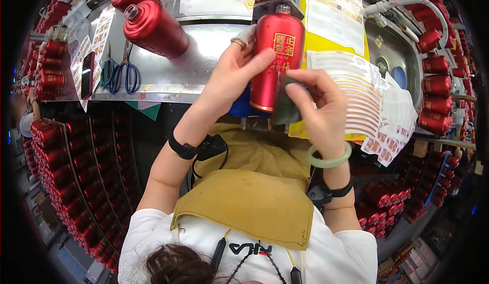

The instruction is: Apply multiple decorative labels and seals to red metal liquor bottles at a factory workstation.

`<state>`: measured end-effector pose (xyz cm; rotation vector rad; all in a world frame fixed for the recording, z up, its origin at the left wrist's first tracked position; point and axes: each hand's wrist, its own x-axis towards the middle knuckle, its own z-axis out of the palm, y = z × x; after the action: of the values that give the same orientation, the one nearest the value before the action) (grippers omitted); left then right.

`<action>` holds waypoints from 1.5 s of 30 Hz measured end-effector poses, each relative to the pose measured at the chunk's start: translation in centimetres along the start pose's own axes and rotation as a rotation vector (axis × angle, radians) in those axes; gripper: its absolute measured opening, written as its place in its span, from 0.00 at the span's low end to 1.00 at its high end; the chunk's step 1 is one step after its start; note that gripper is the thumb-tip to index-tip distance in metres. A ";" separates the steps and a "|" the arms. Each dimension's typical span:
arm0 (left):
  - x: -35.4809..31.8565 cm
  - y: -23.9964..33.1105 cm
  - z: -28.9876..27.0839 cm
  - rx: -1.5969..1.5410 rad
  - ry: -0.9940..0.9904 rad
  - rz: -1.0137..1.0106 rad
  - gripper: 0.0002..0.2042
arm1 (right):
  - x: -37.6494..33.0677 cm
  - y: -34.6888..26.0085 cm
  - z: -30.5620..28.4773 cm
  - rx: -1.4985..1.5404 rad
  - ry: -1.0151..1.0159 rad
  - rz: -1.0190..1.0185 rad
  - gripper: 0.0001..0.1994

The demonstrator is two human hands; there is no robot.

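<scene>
A glossy red bottle (265, 37) with gold square lettering and a bare glass neck stands slightly tilted in front of me. My left hand (239, 70) is wrapped round its left side, thumb across the front below the gold square. With thumb and fingers pinched, my right hand (323, 100) grips a dark grey-green flat piece (288, 104), like a scraper pad, against the bottle's lower right side. Its exact kind is hard to make out. Something blue (242, 104) shows behind the bottle's base, mostly hidden.
Two more red bottles (155, 29) stand on the metal worktop (204, 39) to the left, near scissors (125, 75) and a phone (87, 75). Gold-striped decal sheets (351, 90) lie at right, beside a sink (379, 39) with a white faucet (428, 1). Racks of red bottles (76, 156) flank me.
</scene>
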<state>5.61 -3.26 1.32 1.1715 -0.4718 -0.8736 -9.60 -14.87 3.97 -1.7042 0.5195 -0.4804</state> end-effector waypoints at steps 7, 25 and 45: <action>-0.1 0.9 -1.0 -0.132 0.075 -0.080 0.29 | 4.7 1.6 -3.9 0.224 0.170 0.028 0.10; -0.7 0.0 1.5 0.039 0.065 -0.032 0.41 | 6.3 2.5 -0.1 0.319 0.021 0.272 0.22; -0.8 -0.7 2.1 0.092 0.122 0.066 0.39 | 9.0 -2.4 -3.4 -0.462 0.025 -0.485 0.12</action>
<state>3.35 -3.98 1.45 1.2786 -0.4523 -0.7258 -4.04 -22.41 7.31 -2.2857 0.2353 -0.7713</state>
